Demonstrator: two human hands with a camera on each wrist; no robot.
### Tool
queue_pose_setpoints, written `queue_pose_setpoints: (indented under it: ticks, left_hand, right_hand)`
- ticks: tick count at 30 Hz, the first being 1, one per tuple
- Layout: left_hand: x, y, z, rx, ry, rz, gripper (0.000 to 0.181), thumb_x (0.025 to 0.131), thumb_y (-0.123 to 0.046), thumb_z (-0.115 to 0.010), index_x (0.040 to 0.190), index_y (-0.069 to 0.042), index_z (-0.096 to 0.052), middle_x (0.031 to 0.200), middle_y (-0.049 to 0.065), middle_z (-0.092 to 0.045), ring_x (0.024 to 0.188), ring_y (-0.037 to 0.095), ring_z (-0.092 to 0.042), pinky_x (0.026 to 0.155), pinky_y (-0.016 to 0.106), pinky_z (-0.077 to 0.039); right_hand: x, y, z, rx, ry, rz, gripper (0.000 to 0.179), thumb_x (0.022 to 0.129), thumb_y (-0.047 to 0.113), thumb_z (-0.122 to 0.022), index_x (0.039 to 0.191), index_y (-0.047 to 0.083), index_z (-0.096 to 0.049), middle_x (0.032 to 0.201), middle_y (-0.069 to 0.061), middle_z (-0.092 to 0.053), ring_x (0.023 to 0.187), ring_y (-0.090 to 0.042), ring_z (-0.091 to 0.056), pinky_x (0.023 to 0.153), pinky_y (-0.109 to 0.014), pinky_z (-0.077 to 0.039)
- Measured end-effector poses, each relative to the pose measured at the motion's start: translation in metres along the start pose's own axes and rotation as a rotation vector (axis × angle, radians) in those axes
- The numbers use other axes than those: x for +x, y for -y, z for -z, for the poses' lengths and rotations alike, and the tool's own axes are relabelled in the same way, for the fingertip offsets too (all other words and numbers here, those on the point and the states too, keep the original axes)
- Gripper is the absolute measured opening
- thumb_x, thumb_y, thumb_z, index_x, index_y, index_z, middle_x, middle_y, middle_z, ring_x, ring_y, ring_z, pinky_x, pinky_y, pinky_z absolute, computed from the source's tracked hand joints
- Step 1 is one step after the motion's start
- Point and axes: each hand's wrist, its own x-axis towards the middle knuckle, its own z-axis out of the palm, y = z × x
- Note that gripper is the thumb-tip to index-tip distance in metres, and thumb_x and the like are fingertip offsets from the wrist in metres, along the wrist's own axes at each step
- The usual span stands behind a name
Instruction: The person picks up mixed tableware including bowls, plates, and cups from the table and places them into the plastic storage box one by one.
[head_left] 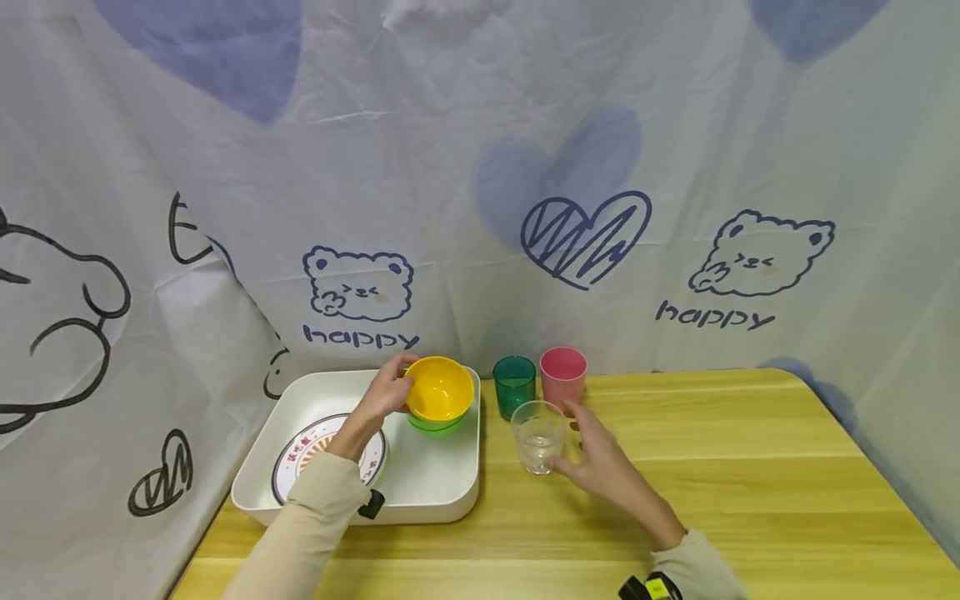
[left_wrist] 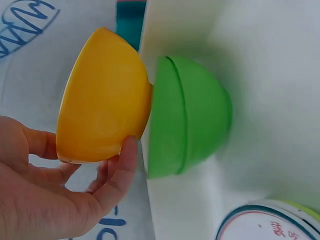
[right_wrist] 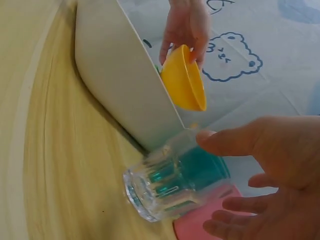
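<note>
My left hand grips a yellow bowl by its side, thumb at the rim and fingers underneath. Directly below it are green bowls, one nested in another, inside the white tub. On the right, my right hand is beside a clear glass standing on the table. The thumb is at the glass in the right wrist view, while the other fingers stay loosely extended and spread, not wrapped round it. Behind the glass stand a teal cup and a pink cup.
A round plate with a printed rim and writing lies at the left in the tub, partly behind my left forearm. The wooden table reaches far to the right. A printed cloth hangs behind the table.
</note>
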Motion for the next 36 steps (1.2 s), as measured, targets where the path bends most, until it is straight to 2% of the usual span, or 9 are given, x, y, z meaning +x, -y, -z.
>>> queue_pose_setpoints:
  ticks: [6,12,20,26,29,31,34,36]
  left_hand:
    - [0.009,0.013,0.004,-0.046,-0.012,0.047,0.047,0.094,0.001,-0.040,0.140,0.007,-0.042,0.117,0.031,-0.052,0.093,0.037,-0.063,0.072,0.044,-0.064]
    - [0.015,0.022,0.002,-0.114,-0.017,0.108,0.053,0.087,0.008,-0.039,0.140,0.009,-0.038,0.120,0.029,-0.046,0.096,0.034,-0.058,0.073,0.043,-0.064]
    - [0.015,0.029,0.001,-0.152,0.031,0.188,0.050,0.092,0.010,-0.040,0.141,0.008,-0.033,0.128,0.031,-0.044,0.093,0.032,-0.056,0.067,0.036,-0.064]
    - [0.016,0.031,0.001,-0.164,0.078,0.208,0.047,0.096,0.011,-0.040,0.141,0.006,-0.031,0.121,0.028,-0.043,0.089,0.029,-0.054,0.069,0.037,-0.064]
    - [0.014,0.030,0.003,-0.153,0.100,0.210,0.053,0.095,0.012,-0.039,0.146,0.005,-0.028,0.112,0.024,-0.041,0.087,0.027,-0.048,0.071,0.040,-0.064]
    - [0.011,0.028,0.004,-0.141,0.099,0.200,0.057,0.096,0.010,-0.040,0.150,0.003,-0.025,0.112,0.023,-0.040,0.091,0.029,-0.047,0.073,0.043,-0.064]
    - [0.005,0.021,0.005,-0.084,0.085,0.152,0.057,0.098,0.005,-0.042,0.152,0.002,-0.024,0.119,0.029,-0.040,0.106,0.039,-0.050,0.076,0.048,-0.064]
    - [0.000,0.015,0.005,-0.022,0.063,0.103,0.055,0.101,0.001,-0.045,0.152,0.001,-0.027,0.131,0.035,-0.038,0.118,0.048,-0.049,0.076,0.050,-0.063]
  right_hand:
    - [0.004,0.000,-0.014,0.050,-0.016,-0.054,0.089,0.080,0.004,-0.087,0.150,-0.007,-0.034,0.145,-0.029,-0.048,0.129,-0.045,-0.052,0.105,-0.058,-0.048]
    - [0.003,-0.002,-0.021,0.086,-0.055,-0.099,0.092,0.076,0.008,-0.090,0.149,-0.005,-0.037,0.143,-0.029,-0.051,0.128,-0.046,-0.053,0.103,-0.059,-0.050]
    - [0.006,-0.002,-0.031,0.055,-0.113,-0.127,0.088,0.078,0.011,-0.090,0.147,-0.007,-0.039,0.143,-0.030,-0.050,0.127,-0.046,-0.053,0.104,-0.060,-0.048]
    - [0.005,-0.004,-0.035,0.015,-0.149,-0.157,0.084,0.079,0.011,-0.089,0.145,-0.007,-0.041,0.140,-0.030,-0.052,0.124,-0.046,-0.054,0.103,-0.060,-0.049]
    - [0.005,-0.006,-0.035,0.034,-0.157,-0.169,0.084,0.079,0.012,-0.090,0.145,-0.007,-0.042,0.138,-0.029,-0.053,0.121,-0.043,-0.056,0.099,-0.057,-0.053]
    - [0.006,-0.008,-0.034,0.052,-0.159,-0.171,0.084,0.078,0.012,-0.090,0.144,-0.007,-0.042,0.136,-0.028,-0.054,0.117,-0.042,-0.058,0.095,-0.054,-0.056]
    - [0.006,-0.008,-0.029,0.078,-0.158,-0.185,0.082,0.078,0.012,-0.091,0.143,-0.007,-0.043,0.134,-0.027,-0.055,0.113,-0.041,-0.060,0.091,-0.052,-0.058]
    - [0.006,-0.007,-0.024,0.094,-0.161,-0.192,0.081,0.079,0.012,-0.090,0.142,-0.006,-0.043,0.134,-0.027,-0.055,0.112,-0.041,-0.060,0.091,-0.052,-0.058]
